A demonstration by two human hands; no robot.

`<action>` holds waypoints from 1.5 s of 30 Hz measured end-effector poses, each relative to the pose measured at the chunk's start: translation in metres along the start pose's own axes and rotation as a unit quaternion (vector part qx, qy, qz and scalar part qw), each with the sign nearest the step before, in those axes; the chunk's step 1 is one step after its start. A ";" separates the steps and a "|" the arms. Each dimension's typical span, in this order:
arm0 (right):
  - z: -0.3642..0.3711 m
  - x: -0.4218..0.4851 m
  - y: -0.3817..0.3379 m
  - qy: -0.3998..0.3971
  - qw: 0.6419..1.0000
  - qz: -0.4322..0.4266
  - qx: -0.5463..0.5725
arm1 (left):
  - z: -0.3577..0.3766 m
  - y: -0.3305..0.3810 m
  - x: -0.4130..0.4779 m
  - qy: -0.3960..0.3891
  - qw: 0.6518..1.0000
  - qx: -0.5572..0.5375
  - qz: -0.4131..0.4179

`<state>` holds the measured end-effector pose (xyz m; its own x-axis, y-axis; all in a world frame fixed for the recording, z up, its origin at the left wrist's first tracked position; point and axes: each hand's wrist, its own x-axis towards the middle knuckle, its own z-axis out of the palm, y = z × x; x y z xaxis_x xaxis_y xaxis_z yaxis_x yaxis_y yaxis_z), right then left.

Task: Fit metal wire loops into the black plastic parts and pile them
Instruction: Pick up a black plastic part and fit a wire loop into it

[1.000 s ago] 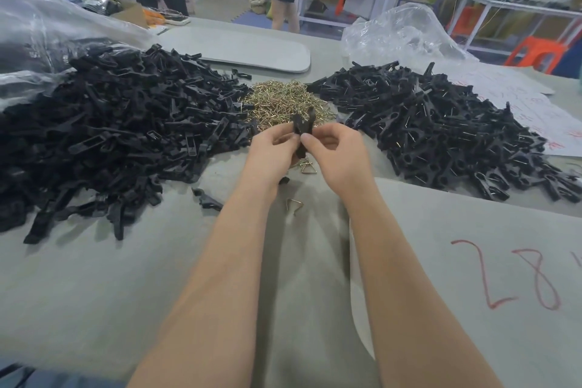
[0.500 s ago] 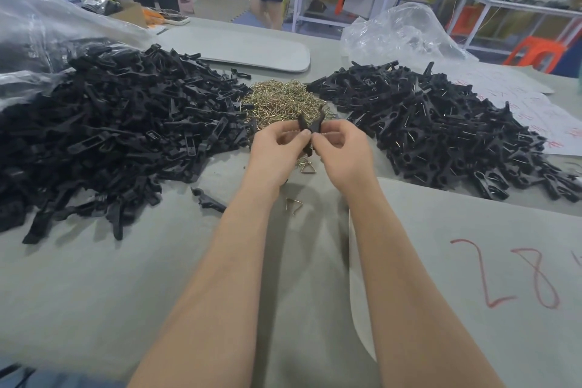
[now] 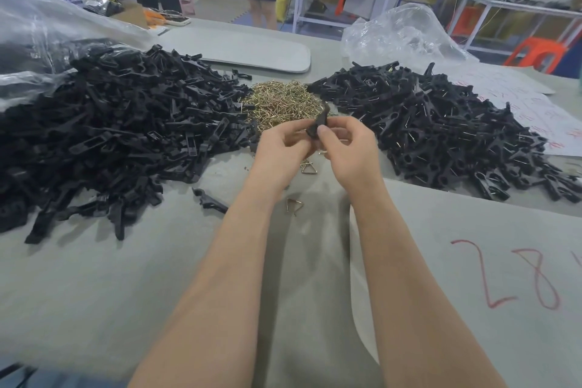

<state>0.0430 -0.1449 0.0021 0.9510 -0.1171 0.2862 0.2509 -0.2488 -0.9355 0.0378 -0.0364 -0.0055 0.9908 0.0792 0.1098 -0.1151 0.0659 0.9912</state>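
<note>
Black plastic parts are lying in a large left pile [image 3: 110,135] on the grey table [image 3: 94,277]. The pile's far edge is resting against a clear plastic bag [image 3: 37,28] at the extreme left. One stray black part [image 3: 209,201] is lying apart from that pile on the bare surface, just left of our left forearm. Behind our hands, between the two piles, a heap of wire loops [image 3: 283,102], brass-coloured, is resting on the table.

We are holding one black plastic part [image 3: 318,124] between both hands, raised above the table and just in front of the heap, with its upper end sticking up past our fingers. Our left hand [image 3: 280,151] is curling its fingers round the lower end of the part. Our right hand [image 3: 349,151] is pinching it from the other side, thumb and forefinger clamped on it (our fingers are covering that end, so we cannot tell whether a loop is seated in it).

Two loose loops are lying on the table. The near loop [image 3: 294,205] is lying between our forearms, and the far loop [image 3: 308,168] directly below our hands.

To the right, a right pile [image 3: 441,132] of black parts is lying on the table, with glints of wire showing in many of them. Nearer us on the right, a grey sheet [image 3: 504,340] is bearing red handwritten numerals.
</note>
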 end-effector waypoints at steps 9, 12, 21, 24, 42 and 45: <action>-0.002 0.000 -0.004 -0.005 1.000 0.005 -0.011 | -0.002 0.000 0.002 0.057 0.992 0.111 0.026; -0.002 -0.001 -0.005 0.005 0.999 -0.010 -0.034 | 0.002 0.000 0.000 0.030 0.994 0.105 -0.001; -0.003 -0.002 -0.005 -0.020 1.000 -0.005 0.004 | -0.002 0.002 -0.002 0.036 0.999 0.018 0.027; -0.002 -0.003 -0.006 -0.028 0.999 0.008 0.035 | 0.000 0.003 -0.002 0.040 0.999 -0.025 0.026; -0.006 -0.002 -0.007 0.009 1.000 -0.010 -0.016 | -0.002 0.002 -0.001 0.014 1.000 0.003 0.024; -0.005 -0.003 -0.006 0.000 1.000 -0.012 -0.018 | -0.002 0.000 0.000 0.003 1.000 0.004 0.028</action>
<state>0.0377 -0.1480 0.0084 0.9448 -0.1106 0.3085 0.2670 -0.2864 -0.9202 0.0373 -0.0341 -0.0053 0.9824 0.0891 0.1639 -0.1690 0.0534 0.9842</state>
